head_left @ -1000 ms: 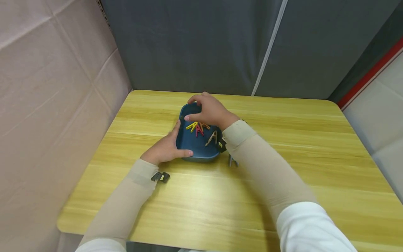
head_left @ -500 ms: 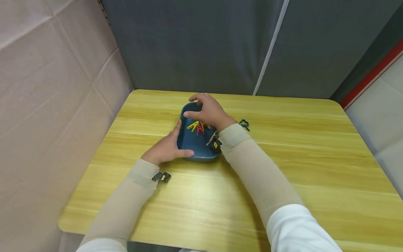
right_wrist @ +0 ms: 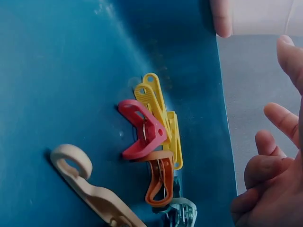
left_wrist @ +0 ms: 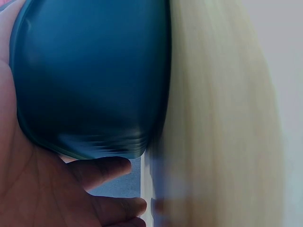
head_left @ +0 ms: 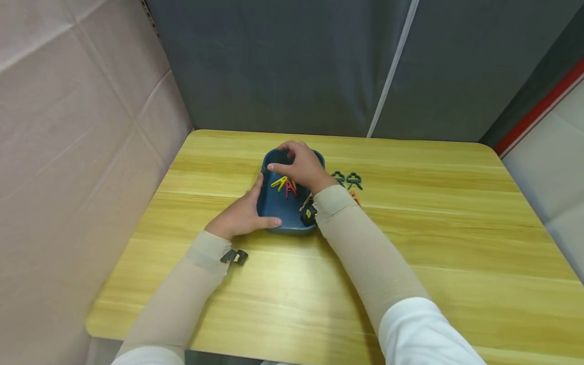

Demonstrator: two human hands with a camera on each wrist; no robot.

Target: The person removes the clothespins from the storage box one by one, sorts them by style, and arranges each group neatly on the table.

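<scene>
— What is the left hand (head_left: 239,215) doing?

— It cups the left side of the blue tray (head_left: 276,219). The fingers curl round the wall and the thumb lies along the near rim. The tray sits on the tabletop (head_left: 456,243), a bit left of the middle.

— Is the tray hard to hold?

— I think not. It looks like stiff, smooth plastic, and light. Smooth can be slippy, so the rim is the best place to grab.

— What is in it?

— Little pegs. A yellow peg (right_wrist: 161,118), a red peg (right_wrist: 142,130) and an orange peg (right_wrist: 160,182) lie in a heap. A pale peg (right_wrist: 90,189) lies apart from them. They look small, light and hard, with springs. Pinch one at its two long legs.

— And the right hand (head_left: 303,167)?

— It hangs over the far end of the tray. The fingers are loose and spread, holding nothing.

— Anything more to the right?

— Two dark green clips (head_left: 347,179) lie on the tabletop just past the tray.
</scene>
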